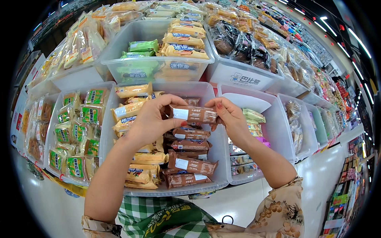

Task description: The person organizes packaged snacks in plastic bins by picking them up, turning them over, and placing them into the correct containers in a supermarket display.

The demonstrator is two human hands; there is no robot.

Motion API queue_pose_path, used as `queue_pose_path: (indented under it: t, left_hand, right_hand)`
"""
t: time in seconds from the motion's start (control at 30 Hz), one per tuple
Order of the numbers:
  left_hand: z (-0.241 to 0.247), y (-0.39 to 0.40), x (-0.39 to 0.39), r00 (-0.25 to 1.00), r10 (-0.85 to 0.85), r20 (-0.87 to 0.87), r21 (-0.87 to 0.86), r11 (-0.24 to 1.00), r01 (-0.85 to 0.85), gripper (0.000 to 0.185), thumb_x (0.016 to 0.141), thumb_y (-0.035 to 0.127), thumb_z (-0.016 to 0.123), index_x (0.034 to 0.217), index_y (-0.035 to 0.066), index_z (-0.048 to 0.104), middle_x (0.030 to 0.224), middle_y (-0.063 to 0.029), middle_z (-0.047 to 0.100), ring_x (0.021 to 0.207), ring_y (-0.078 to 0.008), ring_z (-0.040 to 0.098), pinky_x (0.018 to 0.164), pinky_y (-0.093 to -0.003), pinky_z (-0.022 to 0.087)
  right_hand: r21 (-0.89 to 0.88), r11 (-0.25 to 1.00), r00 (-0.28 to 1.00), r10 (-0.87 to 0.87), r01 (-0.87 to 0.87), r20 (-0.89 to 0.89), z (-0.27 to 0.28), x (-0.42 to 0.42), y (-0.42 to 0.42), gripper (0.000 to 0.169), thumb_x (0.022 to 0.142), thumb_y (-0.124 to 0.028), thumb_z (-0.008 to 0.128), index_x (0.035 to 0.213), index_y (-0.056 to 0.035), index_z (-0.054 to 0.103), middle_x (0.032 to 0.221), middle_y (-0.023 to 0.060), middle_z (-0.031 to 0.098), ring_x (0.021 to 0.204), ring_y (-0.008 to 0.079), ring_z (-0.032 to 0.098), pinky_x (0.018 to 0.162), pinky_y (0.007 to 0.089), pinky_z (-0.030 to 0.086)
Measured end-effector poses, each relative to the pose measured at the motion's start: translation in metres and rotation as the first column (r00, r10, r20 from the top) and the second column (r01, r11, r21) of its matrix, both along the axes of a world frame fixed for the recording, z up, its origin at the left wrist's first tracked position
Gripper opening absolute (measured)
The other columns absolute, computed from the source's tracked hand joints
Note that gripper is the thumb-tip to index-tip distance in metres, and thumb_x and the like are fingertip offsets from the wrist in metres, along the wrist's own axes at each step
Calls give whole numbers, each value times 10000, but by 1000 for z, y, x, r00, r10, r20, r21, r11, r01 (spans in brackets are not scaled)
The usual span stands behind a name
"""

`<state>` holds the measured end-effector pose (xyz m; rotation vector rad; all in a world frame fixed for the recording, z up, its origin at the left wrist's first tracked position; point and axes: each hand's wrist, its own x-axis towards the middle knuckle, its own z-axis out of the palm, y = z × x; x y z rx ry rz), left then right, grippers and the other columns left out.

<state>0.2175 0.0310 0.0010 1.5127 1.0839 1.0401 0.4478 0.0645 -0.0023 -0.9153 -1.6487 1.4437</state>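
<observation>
Between my two hands is a brown-wrapped snack packet [198, 114] with a white patch and printing on its face. My left hand [159, 114] grips its left end, thumb below and fingers above. At the right end, the fingers of my right hand [227, 111] pinch the wrapper. Both hands are above a clear plastic bin [218, 154]. In that bin, brown packets [193, 165] are stacked on the right and yellow packets [146, 172] on the left. My hands partly hide the upper packets.
Left stands a bin of green-labelled packaged cakes [79, 132]. To the right, another bin [275, 128] holds small packets and a white sheet [247, 99]. Behind, a raised bin [111, 61] holds green and yellow packets, beside a bin of black-wrapped baked goods [242, 44]. Shelves [342, 202] stand lower right.
</observation>
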Motion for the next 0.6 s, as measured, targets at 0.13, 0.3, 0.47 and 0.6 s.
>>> queue_pose_path:
  t: [0.13,0.3,0.47,0.6]
  left_hand:
    - [1,-1,4,996,4,91,-5,1000,-3,310,753,-32,710,1037,33,604,851,-1,606,703,-61,541,627,-218,476]
    - [-3,-1,2,1000,24,4,43,999,-24,315,739,-54,710,1024,30,604,829,10,598,704,-57,539,615,-223,475]
    - [0,-2,4,1000,28,14,24,999,-29,314,732,-61,711,1014,23,603,829,11,599,712,-58,541,620,-223,474]
    - [1,-2,4,999,28,21,17,999,-28,303,737,-57,710,1011,17,602,839,6,608,723,-64,548,625,-226,476]
  right_hand:
    - [13,1000,1000,15,-16,21,1,2,0,333,1019,-318,365,1045,-49,559,854,9,611,723,66,551,585,219,467]
    - [69,998,999,-8,4,54,0,-3,-1,336,1023,-311,351,1037,-46,558,836,10,611,704,58,549,578,215,463]
    - [93,996,999,-12,7,50,-2,-2,-1,329,1024,-302,354,1035,-43,558,821,6,606,702,53,543,581,210,460]
    - [93,996,998,-16,10,65,-2,-2,-1,327,1018,-308,370,1038,-41,558,810,3,601,693,53,539,583,208,459]
